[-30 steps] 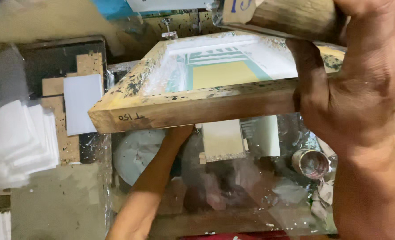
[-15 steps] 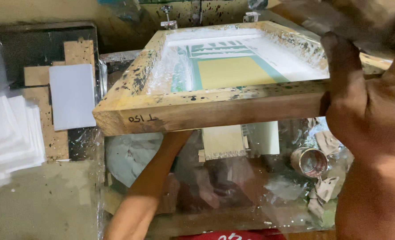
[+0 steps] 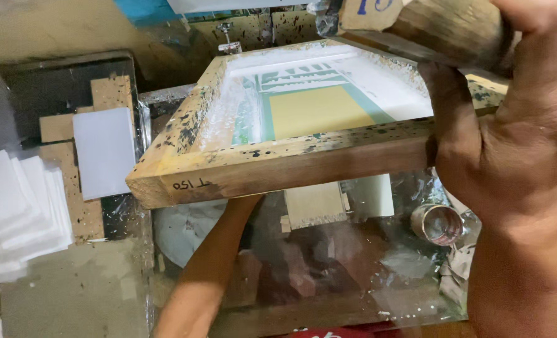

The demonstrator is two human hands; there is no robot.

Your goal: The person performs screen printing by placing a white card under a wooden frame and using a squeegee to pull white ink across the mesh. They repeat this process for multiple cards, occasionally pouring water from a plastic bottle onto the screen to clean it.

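At nine o'clock: stack of white cards (image 3: 12, 216) fanned on the bench, lying well clear of both hands.
Ten o'clock: single white card (image 3: 105, 152) lying flat on a brown board (image 3: 75, 188), just left of the frame's corner.
Centre: wooden screen frame (image 3: 278, 166), paint-spattered, tilted up off the glass bed (image 3: 353, 269), its near rail lifted toward the camera; mesh shows a yellow block with green borders.
Six o'clock: left hand is hidden; only the forearm (image 3: 206, 275) shows, reaching under the raised frame, so I cannot tell whether the fingers are closed or loose.
Four o'clock: small round tin (image 3: 437, 223) sitting on the glass, just below the frame's right end.
Three o'clock: right hand (image 3: 510, 156) clenched around the frame's near right corner, fingers wrapped over the rail.
One o'clock: wooden squeegee handle (image 3: 441, 28) pinned under the same hand's thumb, above the frame.
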